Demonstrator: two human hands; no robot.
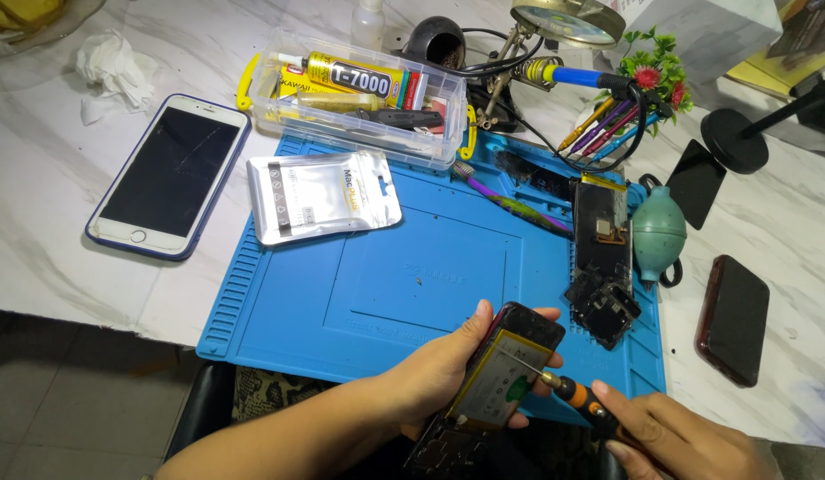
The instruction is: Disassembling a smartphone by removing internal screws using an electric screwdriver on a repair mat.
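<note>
left grip (448, 360) is wrapped round an opened phone (506, 373), back cover off and battery showing, held tilted over the near edge of the blue mat (377, 284). right grip (670, 436) is closed on a small screwdriver (577, 396) with an orange collar, tip resting on the phone's insides near the battery. looks like teardown is well along: a stripped frame (601, 233) and loose black parts (605, 307) already lie on the mat to the right. battery's still in, so more left to do. white phone (170, 178), silver pouch (323, 196) and clear glue box (359, 93) sit untouched on the counter.
</note>
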